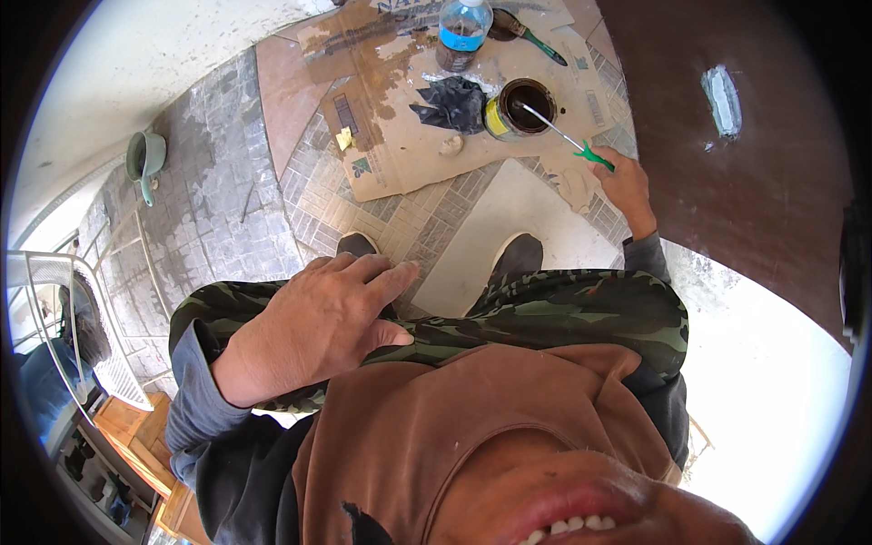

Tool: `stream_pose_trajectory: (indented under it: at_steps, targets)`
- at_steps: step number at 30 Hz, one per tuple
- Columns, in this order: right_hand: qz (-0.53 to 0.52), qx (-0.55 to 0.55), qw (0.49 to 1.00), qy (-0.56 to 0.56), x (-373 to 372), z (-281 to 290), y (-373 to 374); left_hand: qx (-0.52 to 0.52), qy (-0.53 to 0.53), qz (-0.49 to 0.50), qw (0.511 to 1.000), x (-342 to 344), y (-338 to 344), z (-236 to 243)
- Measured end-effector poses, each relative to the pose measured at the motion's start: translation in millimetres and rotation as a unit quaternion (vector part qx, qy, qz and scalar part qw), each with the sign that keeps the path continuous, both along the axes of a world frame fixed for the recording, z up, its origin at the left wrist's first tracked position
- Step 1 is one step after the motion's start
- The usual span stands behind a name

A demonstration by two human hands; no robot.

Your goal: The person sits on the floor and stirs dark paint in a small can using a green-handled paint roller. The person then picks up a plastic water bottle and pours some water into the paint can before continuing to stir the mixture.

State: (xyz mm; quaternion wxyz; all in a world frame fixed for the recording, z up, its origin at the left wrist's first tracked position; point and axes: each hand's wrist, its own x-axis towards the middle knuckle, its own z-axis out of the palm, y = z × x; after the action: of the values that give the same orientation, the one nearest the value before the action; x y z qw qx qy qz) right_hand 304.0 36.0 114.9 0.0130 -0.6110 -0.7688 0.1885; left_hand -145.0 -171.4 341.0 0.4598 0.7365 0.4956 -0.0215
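My right hand (627, 186) is closed round the green handle of a thin-shafted tool (565, 136). Its pale metal shaft slants down into an open can (495, 118) of dark brown liquid, so the tip is hidden. The can has a yellow label and stands on a flattened cardboard sheet (391, 173). Over my camouflage-clad thigh, my left hand (318, 318) hangs with fingers apart and holds nothing. A crumpled black glove or plastic piece (451, 104) lies left of the can. Behind it stands a clear bottle (463, 34) with a blue label. A green-handled paintbrush (543, 45) lies farther right.
A dark brown panel (708, 200) with a whitish patch (722, 102) rises at the right. On the wet tiles at left sits a green dipper (145, 159). A white wire rack (100, 336) and wooden boxes (136, 431) stand at the lower left.
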Motion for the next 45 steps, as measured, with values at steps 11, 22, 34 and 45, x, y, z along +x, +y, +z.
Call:
stream_pose_trajectory:
  at_steps: [11,22,34,45]
  targets:
    - [0.07,-0.004,0.992,-0.108,-68,56,5,-0.007,0.003,-0.01,1.0,0,2,-1]
    - [0.047,-0.062,0.997,-0.031,-52,59,17,0.008,-0.003,-0.002,1.0,0,0,-3]
    - [-0.019,-0.101,0.991,0.086,-47,37,-8,0.011,-0.001,-0.011,1.0,4,6,0]
    - [0.016,-0.112,0.992,0.048,-56,35,-15,0.034,-0.004,-0.013,0.999,3,2,-3]
